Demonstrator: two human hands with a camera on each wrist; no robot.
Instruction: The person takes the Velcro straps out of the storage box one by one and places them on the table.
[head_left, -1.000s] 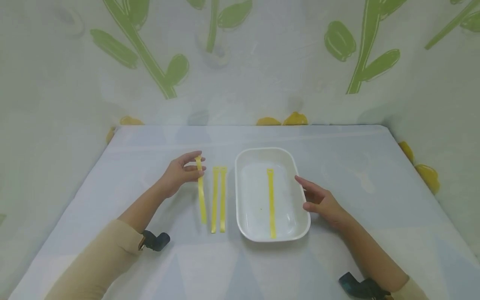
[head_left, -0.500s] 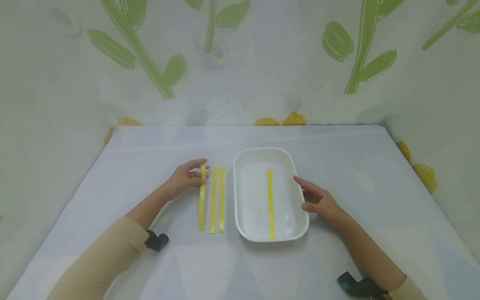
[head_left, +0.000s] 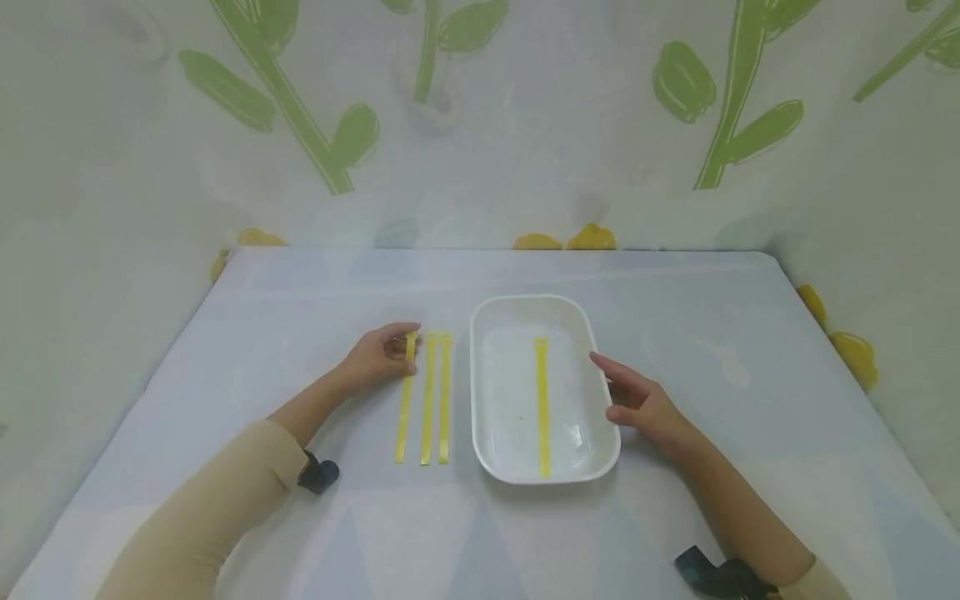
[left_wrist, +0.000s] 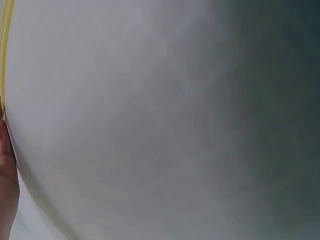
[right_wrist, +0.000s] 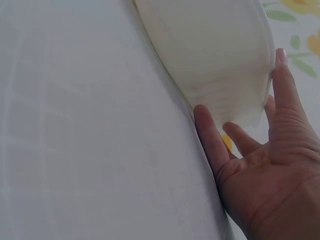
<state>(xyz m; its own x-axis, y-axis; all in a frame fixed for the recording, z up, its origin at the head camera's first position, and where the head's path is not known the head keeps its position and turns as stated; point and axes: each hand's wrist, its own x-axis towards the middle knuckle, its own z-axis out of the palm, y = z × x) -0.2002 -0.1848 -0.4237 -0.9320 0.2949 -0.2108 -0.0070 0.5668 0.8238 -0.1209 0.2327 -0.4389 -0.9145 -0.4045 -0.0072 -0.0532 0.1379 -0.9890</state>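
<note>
Between the thumb and fingers, my left hand (head_left: 377,358) pinches the top of a flat yellow cable tie (head_left: 402,425) with a wider slotted head; its tail hangs down to the table. Two matching cable ties (head_left: 428,408) lie side by side just to its right. My right hand (head_left: 648,414) rests its spread fingers against the right side of a white rectangular tray (head_left: 480,417). One more yellow cable tie (head_left: 542,408) lies lengthwise inside the tray. The right wrist view shows the fingertips (right_wrist: 204,112) touching the tray's outer wall. The left wrist view catches only a sliver of the hand (left_wrist: 7,185).
A pale patterned cloth covers the table (head_left: 675,317). Walls with printed green leaves (head_left: 360,137) stand behind and at both sides. A dark wrist camera (head_left: 318,473) sits on the left wrist, another dark camera (head_left: 723,575) on the right.
My left hand has moved right and slightly toward me, bringing its cable tie down beside the other two. My right hand and the tray have stayed in place.
</note>
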